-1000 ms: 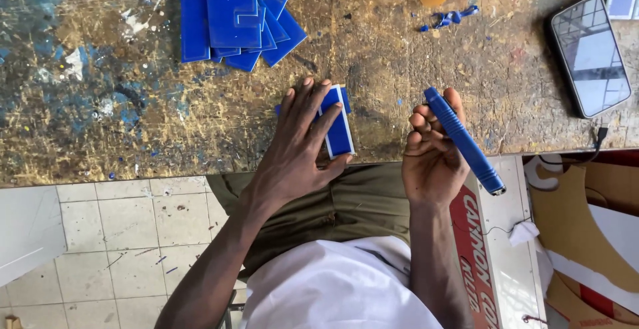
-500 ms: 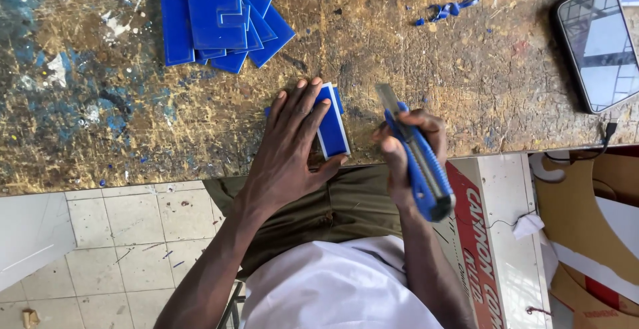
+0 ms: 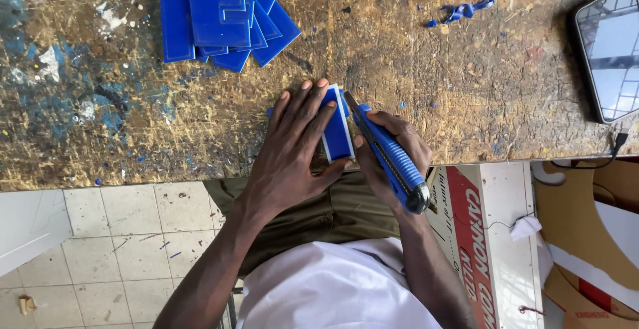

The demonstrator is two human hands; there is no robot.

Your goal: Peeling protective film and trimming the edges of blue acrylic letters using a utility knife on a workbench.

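Lowered since before, right hand (image 3: 389, 146) grips knife (image 3: 386, 153) beside blue piece (image 3: 336, 133) under flat left fingers (image 3: 303, 113).

- A workshop: the wooden desk (image 3: 100, 103) is scarred with cuts and smeared with blue paint.
- Cut blue plastic sheets (image 3: 219, 16) are stacked at its far edge, with blue shavings (image 3: 466, 11) scattered beside them.
- Cardboard offcuts (image 3: 586, 222) lie below its near edge.

The right hand (image 3: 389, 153) has swung the long blue plastic utility knife (image 3: 386, 153) down from mid-air, its blade tip now seemingly touching the small blue-and-white plastic piece's (image 3: 336, 129) right edge.
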